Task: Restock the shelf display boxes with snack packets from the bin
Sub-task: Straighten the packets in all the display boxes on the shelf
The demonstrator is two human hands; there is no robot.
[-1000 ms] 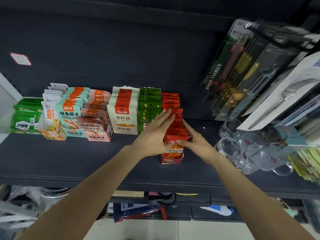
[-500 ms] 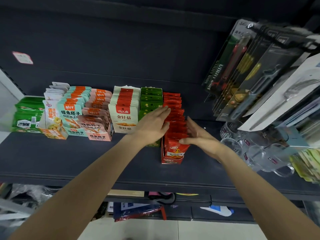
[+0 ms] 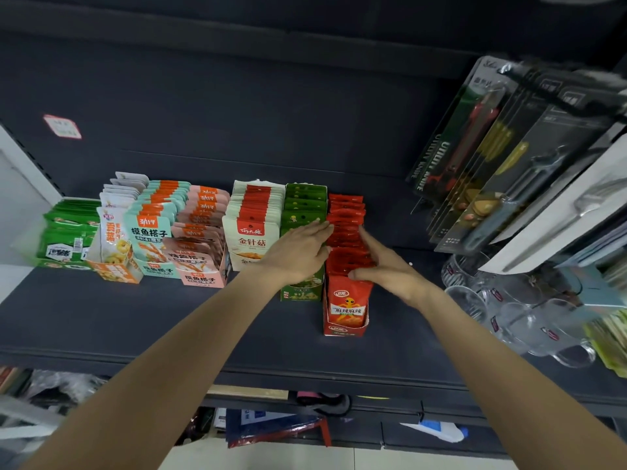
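Straight fingers (image 3: 319, 228) of the left hand (image 3: 298, 252) are laid flat against the left side of a row of red foil snack packets (image 3: 346, 228), and the fingers (image 3: 368, 244) of the right hand (image 3: 390, 271) are stretched along the row's right side, so that the packets are pressed between two open palms rather than gripped. The right thumb (image 3: 356, 274) is set across the top of the front packets.

The row is held upright in a narrow red cardboard display box (image 3: 344, 329), whose low front is seen below the foremost packet. This box is stood on a dark grey shelf board (image 3: 135, 320) and is pulled slightly forward of its neighbours.

Just left of the red box, touching it, a green display box of green packets (image 3: 303, 205) is partly covered by the left hand. Further left of the red box, cream packets with red tops (image 3: 252, 228), pink and teal packet boxes (image 3: 190, 252) and a flat green stack (image 3: 69, 232) are lined up. To the right of the red box, clear glass mugs (image 3: 509, 310) are stood on the shelf, and carded utility knives (image 3: 475, 147) are hung above them.
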